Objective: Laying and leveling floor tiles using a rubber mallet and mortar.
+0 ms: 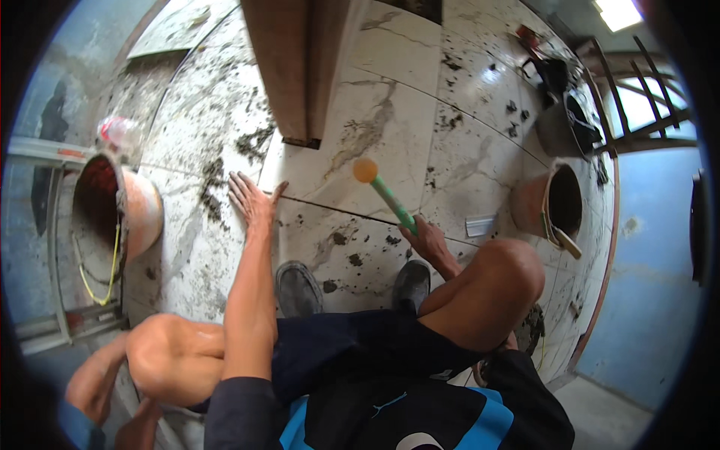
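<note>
The light (619, 13) at upper right is very bright; the floor (480, 150) has small glare; outer edges look curved, dark.

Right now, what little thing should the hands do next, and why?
Perhaps a gentle tap with the mallet on the marbled tile, near the dark gap. The right hand grips the green handle, the orange head is over that tile, and the left hand is spread beside the gap's left end, away from the head.
</note>
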Demonstrator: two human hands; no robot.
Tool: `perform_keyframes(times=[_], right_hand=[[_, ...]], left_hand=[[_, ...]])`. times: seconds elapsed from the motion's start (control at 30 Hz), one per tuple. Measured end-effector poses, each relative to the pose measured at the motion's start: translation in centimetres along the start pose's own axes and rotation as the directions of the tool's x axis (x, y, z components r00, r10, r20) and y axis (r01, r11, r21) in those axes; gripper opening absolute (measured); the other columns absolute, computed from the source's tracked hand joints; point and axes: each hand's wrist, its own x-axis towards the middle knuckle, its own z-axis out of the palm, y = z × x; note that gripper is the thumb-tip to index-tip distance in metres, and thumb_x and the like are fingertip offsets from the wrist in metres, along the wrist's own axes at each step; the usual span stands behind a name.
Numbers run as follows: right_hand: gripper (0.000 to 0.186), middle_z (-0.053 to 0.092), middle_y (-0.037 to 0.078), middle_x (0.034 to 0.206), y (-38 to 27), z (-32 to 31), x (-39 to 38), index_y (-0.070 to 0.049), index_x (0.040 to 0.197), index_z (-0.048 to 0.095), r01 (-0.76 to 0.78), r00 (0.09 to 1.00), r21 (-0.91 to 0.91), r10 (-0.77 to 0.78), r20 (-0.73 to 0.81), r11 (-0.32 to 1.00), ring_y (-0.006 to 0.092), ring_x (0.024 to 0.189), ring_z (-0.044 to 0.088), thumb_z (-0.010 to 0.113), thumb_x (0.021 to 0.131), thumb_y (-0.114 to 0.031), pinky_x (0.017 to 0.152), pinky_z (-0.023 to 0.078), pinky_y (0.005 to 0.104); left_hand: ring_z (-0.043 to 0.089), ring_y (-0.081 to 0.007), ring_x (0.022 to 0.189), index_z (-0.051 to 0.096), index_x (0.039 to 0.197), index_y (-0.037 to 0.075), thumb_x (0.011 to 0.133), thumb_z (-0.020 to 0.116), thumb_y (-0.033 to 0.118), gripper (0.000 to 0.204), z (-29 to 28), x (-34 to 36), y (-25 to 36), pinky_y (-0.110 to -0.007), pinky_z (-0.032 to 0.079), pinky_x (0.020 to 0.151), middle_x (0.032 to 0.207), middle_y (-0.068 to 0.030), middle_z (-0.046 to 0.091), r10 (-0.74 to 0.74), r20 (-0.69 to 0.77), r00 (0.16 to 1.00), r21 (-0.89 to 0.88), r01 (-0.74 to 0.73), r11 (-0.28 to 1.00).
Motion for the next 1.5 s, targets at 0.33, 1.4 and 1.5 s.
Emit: perform_keyframes(times=[0.33,1.4,1.5], right_hand=[[0.037,0.057,0.019,0.063,-1.5,0.5,1.4,-0.003,0.092,0.052,0.001,1.000,0.035,-0.001,0.008,0.999,0.0398,0.061,0.056,0.058,0.081,-0.037,0.054,0.042,0.0447],[0.034,0.059,0.019,0.064,-3.6,1.2,3.8,-0.002,0.087,0.051,0.137,0.988,0.002,-0.137,0.075,0.991,0.0355,0.060,0.060,0.057,0.083,-0.035,0.052,0.045,0.0415],[0.035,0.059,0.020,0.065,-3.7,1.4,3.7,-0.002,0.088,0.052,0.076,0.987,0.082,-0.086,0.133,0.994,0.0377,0.060,0.059,0.056,0.083,-0.036,0.052,0.044,0.0429]], left_hand=[[-0.012,-0.0311,0.134,-0.006,0.137,-0.004,0.044,0.063,0.078,0.142,-2.6,3.9,-5.4,-0.051,-0.005,0.106,0.145,-0.0193,-0.012,-0.005,0.263,0.965,-0.048,0.018,0.999],[-0.021,-0.0355,0.131,-0.014,0.134,-0.005,0.036,0.065,0.078,0.151,-2.5,5.5,-5.2,-0.058,-0.009,0.102,0.140,-0.0237,-0.022,-0.058,0.384,0.922,0.032,0.049,0.998],[-0.022,-0.0358,0.130,-0.014,0.134,-0.004,0.035,0.065,0.079,0.152,-2.6,5.4,-5.2,-0.058,-0.009,0.102,0.140,-0.0235,-0.022,-0.060,0.400,0.915,0.047,0.045,0.998]])
